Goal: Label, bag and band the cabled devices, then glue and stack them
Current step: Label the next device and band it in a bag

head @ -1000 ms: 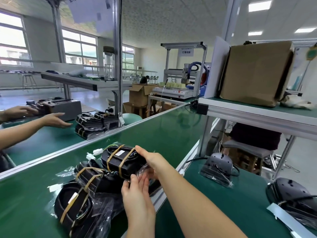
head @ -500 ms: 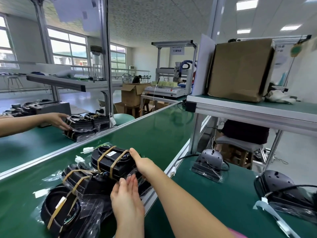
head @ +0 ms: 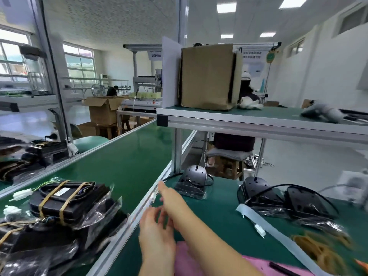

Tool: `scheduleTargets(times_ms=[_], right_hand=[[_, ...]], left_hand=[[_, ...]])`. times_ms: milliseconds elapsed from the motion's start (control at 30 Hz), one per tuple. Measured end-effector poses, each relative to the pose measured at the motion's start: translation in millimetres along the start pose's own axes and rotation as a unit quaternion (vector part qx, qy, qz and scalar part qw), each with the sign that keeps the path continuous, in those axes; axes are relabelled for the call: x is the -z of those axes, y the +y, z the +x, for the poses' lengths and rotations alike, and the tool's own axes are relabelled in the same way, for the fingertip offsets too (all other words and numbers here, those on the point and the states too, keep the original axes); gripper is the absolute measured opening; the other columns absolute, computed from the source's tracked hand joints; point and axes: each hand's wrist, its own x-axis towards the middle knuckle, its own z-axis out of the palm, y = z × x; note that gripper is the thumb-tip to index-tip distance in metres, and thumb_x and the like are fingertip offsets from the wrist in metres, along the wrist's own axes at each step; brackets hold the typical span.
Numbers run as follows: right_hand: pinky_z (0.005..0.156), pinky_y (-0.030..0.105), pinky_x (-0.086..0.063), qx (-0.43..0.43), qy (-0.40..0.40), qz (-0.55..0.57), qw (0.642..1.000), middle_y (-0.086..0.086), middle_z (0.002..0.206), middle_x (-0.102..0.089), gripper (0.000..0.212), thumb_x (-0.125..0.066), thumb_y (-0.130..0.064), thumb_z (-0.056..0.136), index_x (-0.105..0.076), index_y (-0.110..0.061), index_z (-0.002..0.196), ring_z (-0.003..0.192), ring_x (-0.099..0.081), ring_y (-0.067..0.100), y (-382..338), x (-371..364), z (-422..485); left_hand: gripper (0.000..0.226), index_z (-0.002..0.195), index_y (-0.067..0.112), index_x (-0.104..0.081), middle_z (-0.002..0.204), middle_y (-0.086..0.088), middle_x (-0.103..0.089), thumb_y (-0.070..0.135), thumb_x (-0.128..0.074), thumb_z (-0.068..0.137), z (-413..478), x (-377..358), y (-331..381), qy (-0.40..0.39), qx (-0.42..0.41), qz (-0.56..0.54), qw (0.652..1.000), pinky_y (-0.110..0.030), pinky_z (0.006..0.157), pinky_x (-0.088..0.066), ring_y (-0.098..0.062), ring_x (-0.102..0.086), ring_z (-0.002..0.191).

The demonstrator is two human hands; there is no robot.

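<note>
Hands: left hand (head: 156,236) loosely spread, right hand (head: 169,198) fingers straight, both empty | Where: banded bagged devices (head: 65,204) stacked near left on conveyor belt (head: 129,156); unbagged cabled device (head: 194,175) right on counter (head: 219,216) | Risk: slick bags likely slide if nudged; loose cable could snag a reach.

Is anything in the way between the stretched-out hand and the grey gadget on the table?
Nothing that shows. Between the right hand and the grey gadget there is only bare green table. The gadget's own black cable lies close to the fingertips.
</note>
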Motion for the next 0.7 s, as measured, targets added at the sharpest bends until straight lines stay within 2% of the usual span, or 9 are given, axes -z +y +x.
scheduleTargets(times_ms=[67, 167, 233, 267, 333, 433, 533, 633, 700], right_hand=[[0.077, 0.03, -0.04, -0.024, 0.035, 0.056, 0.998, 0.0, 0.093, -0.057, 0.045, -0.035, -0.054, 0.098, -0.059, -0.016, 0.106, 0.079, -0.053, 0.017, 26.2, 36.2, -4.9], [0.064, 0.027, -0.04, -0.079, 0.1, 0.15, 0.981, -0.001, 0.076, -0.057, 0.038, -0.04, -0.048, 0.099, -0.059, -0.015, 0.097, 0.064, -0.051, 0.012, 65.3, 82.5, -19.1], [0.064, 0.027, -0.042, -0.106, 0.136, 0.197, 0.965, 0.0, 0.082, -0.059, 0.035, -0.042, -0.045, 0.099, -0.06, -0.016, 0.1, 0.069, -0.054, 0.013, 89.4, 105.7, -29.7], [0.066, 0.029, -0.043, -0.111, 0.148, 0.204, 0.961, 0.001, 0.089, -0.059, 0.035, -0.041, -0.044, 0.1, -0.06, -0.015, 0.103, 0.074, -0.056, 0.014, 100.0, 114.7, -34.2], [0.069, 0.031, -0.045, -0.112, 0.167, 0.216, 0.955, 0.002, 0.101, -0.06, 0.036, -0.041, -0.043, 0.1, -0.06, -0.014, 0.108, 0.083, -0.058, 0.016, 115.0, 126.7, -43.4], [0.067, 0.03, -0.044, -0.127, 0.168, 0.244, 0.947, 0.005, 0.107, -0.06, 0.036, -0.041, -0.043, 0.1, -0.059, -0.013, 0.108, 0.087, -0.058, 0.019, 129.7, 136.8, -49.9], [0.061, 0.03, -0.04, -0.128, 0.153, 0.265, 0.944, 0.011, 0.107, -0.057, 0.036, -0.042, -0.038, 0.101, -0.059, -0.007, 0.112, 0.084, -0.054, 0.022, 138.6, 142.2, -50.0], [0.063, 0.031, -0.042, -0.111, 0.148, 0.239, 0.953, 0.017, 0.115, -0.056, 0.039, -0.04, -0.031, 0.103, -0.056, 0.0, 0.121, 0.08, -0.054, 0.023, 144.9, 143.8, -45.1], [0.064, 0.029, -0.041, -0.129, 0.14, 0.202, 0.961, 0.023, 0.119, -0.055, 0.041, -0.038, -0.025, 0.104, -0.053, 0.006, 0.125, 0.073, -0.053, 0.023, 146.7, 148.7, -31.8]], left_hand=[[0.009, 0.101, 0.007, -0.055, 0.084, -0.009, -0.06, 0.01, -0.047, 0.099, 1.6, -8.0, -31.5, -0.021, 0.043, 0.041, 0.998, -0.033, 0.065, -0.046, -0.02, -0.059, 0.076], [0.009, 0.092, 0.007, -0.054, 0.079, -0.01, -0.062, 0.007, -0.047, 0.097, 10.8, -18.5, -76.0, -0.071, 0.093, 0.147, 0.982, -0.033, 0.062, -0.05, -0.022, -0.064, 0.069], [0.007, 0.095, 0.007, -0.056, 0.084, -0.008, -0.059, 0.007, -0.049, 0.095, 25.9, -25.9, -100.3, -0.101, 0.063, 0.262, 0.958, -0.032, 0.064, -0.049, -0.02, -0.063, 0.069], [0.014, 0.107, 0.006, -0.057, 0.094, -0.008, -0.059, 0.01, -0.053, 0.094, 35.6, -30.7, -109.3, -0.107, 0.02, 0.34, 0.934, -0.034, 0.07, -0.049, -0.022, -0.062, 0.078], [0.047, 0.132, 0.007, -0.05, 0.122, -0.013, -0.053, 0.022, -0.064, 0.09, 60.6, -39.9, -120.1, -0.103, -0.097, 0.53, 0.836, -0.038, 0.093, -0.046, -0.029, -0.055, 0.107], [0.081, 0.148, 0.018, -0.026, 0.151, -0.01, -0.029, 0.045, -0.067, 0.084, 92.2, -54.5, -117.2, -0.047, -0.271, 0.76, 0.589, -0.041, 0.109, -0.03, -0.03, -0.031, 0.137], [0.099, 0.154, 0.024, 0.003, 0.162, -0.009, 0.001, 0.055, -0.061, 0.085, 129.1, -63.7, -110.9, -0.063, -0.31, 0.863, 0.394, -0.047, 0.12, -0.007, -0.033, 0.003, 0.149], [0.112, 0.152, 0.032, 0.015, 0.162, -0.007, 0.014, 0.067, -0.061, 0.078, 161.5, -73.0, -105.3, -0.086, -0.278, 0.914, 0.284, -0.057, 0.115, 0.011, -0.04, 0.017, 0.146], [0.114, 0.152, 0.036, 0.01, 0.163, -0.004, 0.008, 0.071, -0.063, 0.072, 175.2, -78.9, -103.1, -0.106, -0.247, 0.928, 0.258, -0.061, 0.113, 0.011, -0.04, 0.013, 0.147]])
